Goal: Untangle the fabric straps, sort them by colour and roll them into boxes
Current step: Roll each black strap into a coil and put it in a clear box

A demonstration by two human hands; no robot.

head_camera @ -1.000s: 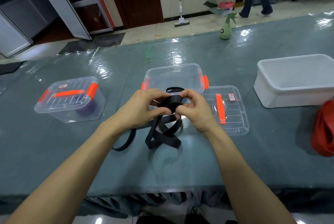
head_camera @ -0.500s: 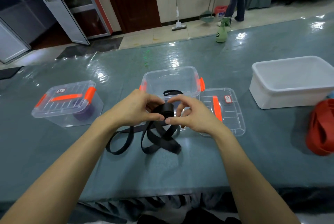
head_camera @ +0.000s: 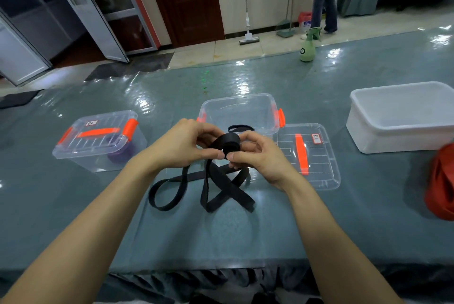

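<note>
On the tabletop (head_camera: 221,237), loose loops of the black strap (head_camera: 229,143) lie before the open clear box (head_camera: 239,97); just above them the left hand (head_camera: 181,146) and right hand (head_camera: 260,156) each pinch the strap's rolled end

We note a matt woven black strap (head_camera: 228,187), clear glossy plastic boxes (head_camera: 239,113) with orange clips, and a shiny film-covered table (head_camera: 172,92).
</note>
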